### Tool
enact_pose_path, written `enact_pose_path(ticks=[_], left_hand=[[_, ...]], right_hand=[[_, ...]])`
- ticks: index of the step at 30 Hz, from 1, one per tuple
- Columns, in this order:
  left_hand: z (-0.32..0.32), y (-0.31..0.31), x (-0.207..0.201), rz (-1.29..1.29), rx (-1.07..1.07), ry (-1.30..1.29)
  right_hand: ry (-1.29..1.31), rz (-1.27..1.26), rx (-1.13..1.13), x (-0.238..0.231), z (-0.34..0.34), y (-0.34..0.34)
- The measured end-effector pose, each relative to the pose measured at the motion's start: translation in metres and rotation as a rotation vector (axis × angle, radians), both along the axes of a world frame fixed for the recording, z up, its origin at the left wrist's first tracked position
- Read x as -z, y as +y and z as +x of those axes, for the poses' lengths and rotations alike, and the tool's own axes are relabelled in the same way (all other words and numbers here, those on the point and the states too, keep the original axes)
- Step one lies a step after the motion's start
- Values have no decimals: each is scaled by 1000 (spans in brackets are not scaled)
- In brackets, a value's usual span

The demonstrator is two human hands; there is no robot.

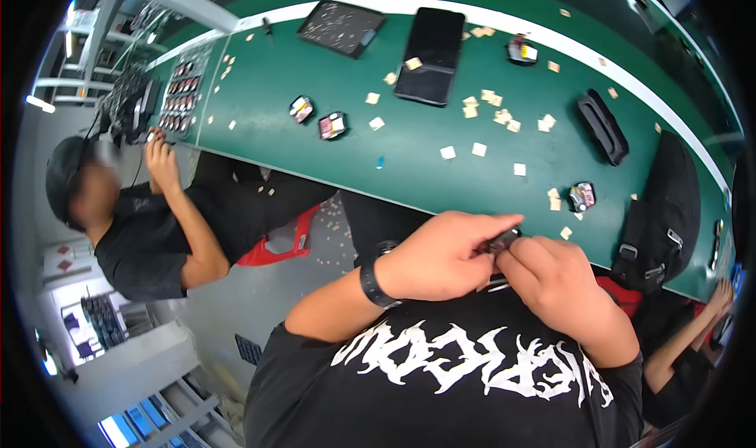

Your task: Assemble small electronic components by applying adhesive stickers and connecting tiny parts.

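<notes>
Close to my chest, just off the near edge of the green table (291, 161), both hands meet around a small black part (502, 242). My left hand (441, 255), with a black watch (374, 284) on its wrist, pinches the part between thumb and fingers. From the other side my right hand (547, 275) grips it with curled fingers. Most of the part is hidden by the fingers, so its exact kind does not show. The nearest similar-sized thing on the table is a small dark unit with a pink and white label (583, 197), beyond my right hand.
Small pale square pieces (479, 149) lie scattered over the table. Farther back are a black phone (431, 54), a black tray of tiny parts (340, 27), and more labelled units (332, 125). A black bag (665, 212) lies at right. A co-worker (150, 212) sits at left.
</notes>
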State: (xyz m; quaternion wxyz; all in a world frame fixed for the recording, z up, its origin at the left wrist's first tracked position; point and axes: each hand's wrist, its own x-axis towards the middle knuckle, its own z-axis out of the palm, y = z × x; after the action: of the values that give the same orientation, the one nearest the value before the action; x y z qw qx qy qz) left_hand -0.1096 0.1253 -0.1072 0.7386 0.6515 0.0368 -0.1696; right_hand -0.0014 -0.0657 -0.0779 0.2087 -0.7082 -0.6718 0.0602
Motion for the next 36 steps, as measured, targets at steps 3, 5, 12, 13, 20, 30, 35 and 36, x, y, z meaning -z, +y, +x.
enact_pose_path(ticks=[3, 5, 12, 13, 20, 30, 35, 36], left_hand=[[-10, 5, 13, -124, -276, -26], [-14, 22, 8, 87, -412, -39], [-40, 92, 24, 409, -835, -4], [-42, 101, 24, 481, -845, 9], [-29, 149, 36, 747, -854, -4], [23, 22, -15, 499, -597, -233], [46, -17, -6, -287, -32, 94], [47, -16, -5, -274, -41, 117]], right_hand=[[172, 87, 170, 0, 15, -8], [293, 216, 419, 12, 28, -28], [456, 14, 1096, 35, 34, -58], [358, 24, 1036, 40, 35, -58], [293, 80, 987, 50, 43, -57], [341, 173, 407, 9, 41, -59], [410, 190, 251, 1, 39, -46], [414, 190, 245, 4, 39, -49]])
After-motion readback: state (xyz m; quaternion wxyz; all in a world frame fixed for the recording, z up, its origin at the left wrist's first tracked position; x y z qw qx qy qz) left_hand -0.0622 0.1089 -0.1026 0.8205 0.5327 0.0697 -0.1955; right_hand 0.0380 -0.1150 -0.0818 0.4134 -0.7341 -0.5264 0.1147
